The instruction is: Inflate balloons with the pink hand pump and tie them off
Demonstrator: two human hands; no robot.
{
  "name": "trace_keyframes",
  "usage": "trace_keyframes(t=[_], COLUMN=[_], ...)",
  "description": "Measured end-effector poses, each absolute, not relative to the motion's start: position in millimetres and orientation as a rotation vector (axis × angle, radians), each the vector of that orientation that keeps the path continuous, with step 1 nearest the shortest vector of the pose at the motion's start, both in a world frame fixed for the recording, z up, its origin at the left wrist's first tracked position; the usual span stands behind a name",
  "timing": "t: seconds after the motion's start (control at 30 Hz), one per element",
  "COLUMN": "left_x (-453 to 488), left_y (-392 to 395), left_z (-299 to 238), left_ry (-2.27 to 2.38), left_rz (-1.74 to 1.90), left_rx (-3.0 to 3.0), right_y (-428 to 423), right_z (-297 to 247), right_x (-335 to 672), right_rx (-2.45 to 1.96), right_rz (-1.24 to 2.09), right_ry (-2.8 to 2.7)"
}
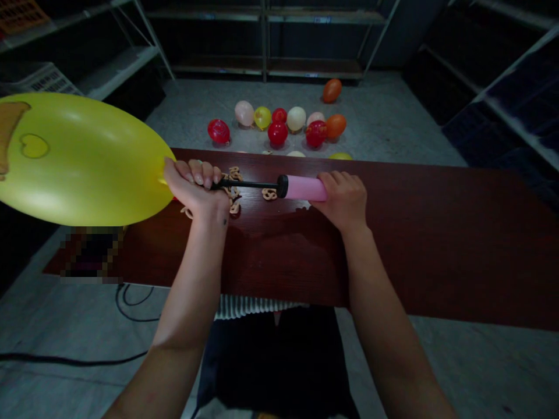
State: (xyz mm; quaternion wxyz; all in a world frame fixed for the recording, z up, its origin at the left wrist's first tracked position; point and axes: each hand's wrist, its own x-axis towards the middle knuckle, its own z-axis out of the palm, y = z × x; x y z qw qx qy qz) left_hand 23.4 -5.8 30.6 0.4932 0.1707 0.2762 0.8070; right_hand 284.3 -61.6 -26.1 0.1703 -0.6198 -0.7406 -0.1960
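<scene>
A hand balloon pump (301, 188) is held level above the table, its pink barrel to the right and its thin black rod drawn out to the left. My right hand (345, 198) is closed around the right part of the barrel. My left hand (198, 180) grips the black left end of the pump, with the thumb side against the neck of a large yellow balloon (87, 157). This balloon is inflated, carries printed shapes and reaches past the left edge. The joint between balloon and pump is hidden by my left hand. Several tan, uninflated balloons (269, 194) lie below the rod.
The dark red-brown table (437, 233) spans the view. Beyond it, several inflated balloons (278, 133) in red, orange, yellow and pale colours rest on the floor. Metal shelves (262, 70) stand at the back and sides. A black cable (74, 362) runs along the floor at left.
</scene>
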Motion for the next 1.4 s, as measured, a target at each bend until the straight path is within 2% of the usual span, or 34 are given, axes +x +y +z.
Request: trace_keyframes(t=[0.4,0.8,1.13,1.4], left_x=[65.0,48.9,23.1,5.0], left_y=[-9.7,0.2,-1.0,0.6], left_z=[21.5,20.4,33.5,37.8], left_ry=[0.514,0.516,0.556,0.764], left_rz=[1.87,1.908,1.964,2.01], left_rx=[0.265,0.232,0.271,0.259], right_y=[-60.9,-59.9,-67.7,-64.1], right_z=[-30.2,-25.5,-17.8,-9.7], right_x=[234.7,235.1,290.7,286.5], right_rx=[-1.753,-1.753,-1.934,-1.966], right_rz=[-0.303,-0.408,-0.605,-0.478], right_ry=[-2.197,-2.215,-2.099,-2.136])
